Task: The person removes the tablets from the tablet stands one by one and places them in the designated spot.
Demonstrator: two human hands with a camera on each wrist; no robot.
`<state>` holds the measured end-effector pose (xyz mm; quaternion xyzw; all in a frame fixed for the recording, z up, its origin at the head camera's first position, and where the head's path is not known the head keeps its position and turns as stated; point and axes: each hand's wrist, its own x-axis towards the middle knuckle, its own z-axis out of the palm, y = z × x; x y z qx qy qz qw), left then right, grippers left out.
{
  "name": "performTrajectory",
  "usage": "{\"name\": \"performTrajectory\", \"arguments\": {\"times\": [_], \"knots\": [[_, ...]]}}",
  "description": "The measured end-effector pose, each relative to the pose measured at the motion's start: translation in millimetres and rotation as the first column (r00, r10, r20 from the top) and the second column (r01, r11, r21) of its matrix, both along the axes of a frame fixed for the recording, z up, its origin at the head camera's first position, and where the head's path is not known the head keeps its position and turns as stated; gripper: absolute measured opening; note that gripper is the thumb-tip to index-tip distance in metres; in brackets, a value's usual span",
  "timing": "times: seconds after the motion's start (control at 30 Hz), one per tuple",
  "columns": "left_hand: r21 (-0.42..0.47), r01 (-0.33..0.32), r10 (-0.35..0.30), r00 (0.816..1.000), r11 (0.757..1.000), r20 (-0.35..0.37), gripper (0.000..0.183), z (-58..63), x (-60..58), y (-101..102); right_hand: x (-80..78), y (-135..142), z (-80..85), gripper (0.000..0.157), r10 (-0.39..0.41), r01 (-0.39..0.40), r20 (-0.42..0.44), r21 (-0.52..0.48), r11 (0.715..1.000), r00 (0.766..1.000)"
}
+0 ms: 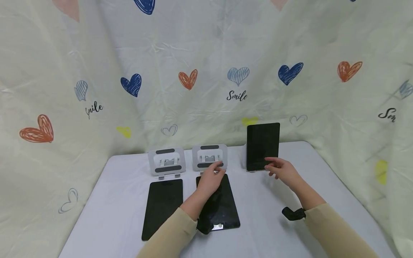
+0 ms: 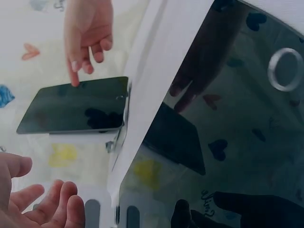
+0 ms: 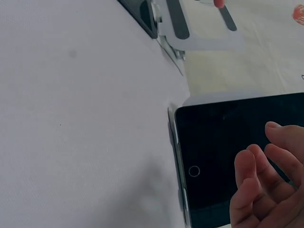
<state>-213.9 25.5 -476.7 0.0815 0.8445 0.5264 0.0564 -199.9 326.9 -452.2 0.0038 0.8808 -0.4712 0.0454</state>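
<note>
A black tablet (image 1: 262,143) stands upright on a stand at the back right of the table. My right hand (image 1: 284,172) is just in front of its lower right part, fingers loosely bent, holding nothing. In the right wrist view the tablet (image 3: 228,137) shows its round home button beside the hand. My left hand (image 1: 210,182) hovers over the top end of a second tablet (image 1: 224,208) lying flat, near the middle stand (image 1: 209,148). Its fingers are loose with nothing between them. That flat tablet (image 2: 237,118) mirrors the hands in the left wrist view.
Another black tablet (image 1: 162,208) lies flat at the left, in front of a grey-white stand (image 1: 166,152) with dark pads. The white table (image 1: 264,222) ends at the back against a cream curtain (image 1: 206,111) printed with hearts. Dark straps sit at both wrists.
</note>
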Motion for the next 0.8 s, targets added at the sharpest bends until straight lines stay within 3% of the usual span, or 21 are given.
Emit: {"name": "performTrajectory", "arguments": {"times": [0.4, 0.63, 0.8], "knots": [[0.005, -0.015, 0.015, 1.0, 1.0, -0.026, 0.045, 3.0, -17.3, 26.3, -11.6, 19.6, 7.7, 0.053, -0.072, 0.075, -0.095, 0.027, 0.997, 0.993], [-0.033, -0.007, 0.005, 0.998, 0.999, -0.066, 0.044, -1.7, -23.7, 41.3, -19.4, 32.6, 1.7, 0.056, -0.129, 0.13, -0.122, 0.0, 0.992, 0.984], [-0.058, -0.024, 0.018, 0.995, 0.998, -0.1, 0.045, 4.2, -28.7, 51.0, -27.6, 38.3, -1.6, 0.057, -0.173, 0.169, -0.139, -0.038, 0.985, 0.975]]}}
